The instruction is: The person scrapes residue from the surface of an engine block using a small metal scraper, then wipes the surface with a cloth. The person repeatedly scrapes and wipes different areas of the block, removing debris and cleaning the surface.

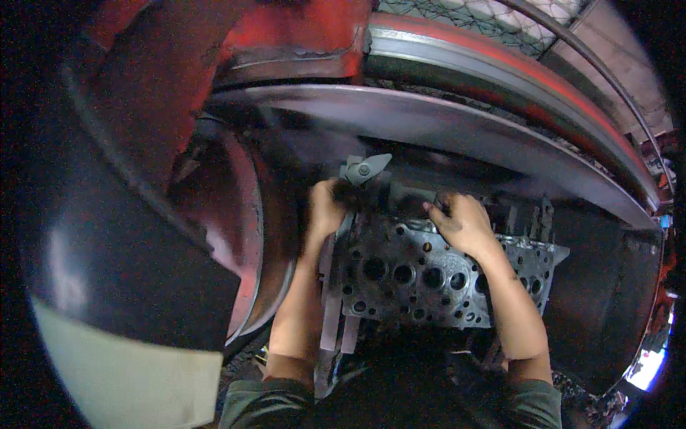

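Observation:
A grey metal cylinder head (pixel 421 279) lies flat before me, its face full of round holes. My left hand (pixel 329 206) is closed at its far left corner, just below a pointed metal clamp (pixel 366 169) with a bolt through it. Shadow hides the left fingertips and what they grip. Over the far edge of the cylinder head, my right hand (pixel 466 220) is curled with its thumb toward the left, beside a grey block (pixel 413 196). Whatever lies under the right fingers is hidden.
A large curved metal guard (pixel 429 107) arches beyond the cylinder head. Round reddish machine parts (pixel 246 214) stand close on the left, beside a dark rounded housing (pixel 121 264). Two flat bars (pixel 332 322) lie along the cylinder head's left side. Wire mesh (pixel 486 21) shows at the back.

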A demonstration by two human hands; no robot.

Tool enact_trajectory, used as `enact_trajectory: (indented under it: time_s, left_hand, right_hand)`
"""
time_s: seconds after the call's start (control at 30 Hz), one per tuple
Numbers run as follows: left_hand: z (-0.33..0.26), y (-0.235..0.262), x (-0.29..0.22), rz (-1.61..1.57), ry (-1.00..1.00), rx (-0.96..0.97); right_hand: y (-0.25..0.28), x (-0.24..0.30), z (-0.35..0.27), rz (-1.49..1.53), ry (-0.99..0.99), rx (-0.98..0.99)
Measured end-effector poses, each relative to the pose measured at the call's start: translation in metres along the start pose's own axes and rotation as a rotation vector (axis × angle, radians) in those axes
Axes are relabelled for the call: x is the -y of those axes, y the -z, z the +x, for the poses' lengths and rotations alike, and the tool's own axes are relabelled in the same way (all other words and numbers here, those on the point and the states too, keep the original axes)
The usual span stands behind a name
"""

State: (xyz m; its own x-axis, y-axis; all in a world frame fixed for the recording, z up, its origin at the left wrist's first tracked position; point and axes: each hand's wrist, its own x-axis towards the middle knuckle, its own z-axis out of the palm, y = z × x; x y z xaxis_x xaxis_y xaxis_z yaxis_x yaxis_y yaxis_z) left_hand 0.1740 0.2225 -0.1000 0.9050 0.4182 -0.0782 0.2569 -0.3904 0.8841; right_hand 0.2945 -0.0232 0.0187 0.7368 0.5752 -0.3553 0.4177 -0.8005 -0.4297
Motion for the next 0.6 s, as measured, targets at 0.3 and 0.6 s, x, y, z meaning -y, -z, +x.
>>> enact_trajectory:
  time_s: [0.3, 0.6]
  left_hand:
    - [-0.012, -0.022, 0.022, 0.054, 0.050, -0.257]
    - [-0.011, -0.048, 0.088, -0.029, 0.186, -0.168]
  right_hand:
    - [-0.009, -0.005, 0.002, 0.250, -0.011, -0.106]
    - [-0.008, -0.009, 0.002, 0.180, 0.038, -0.126]
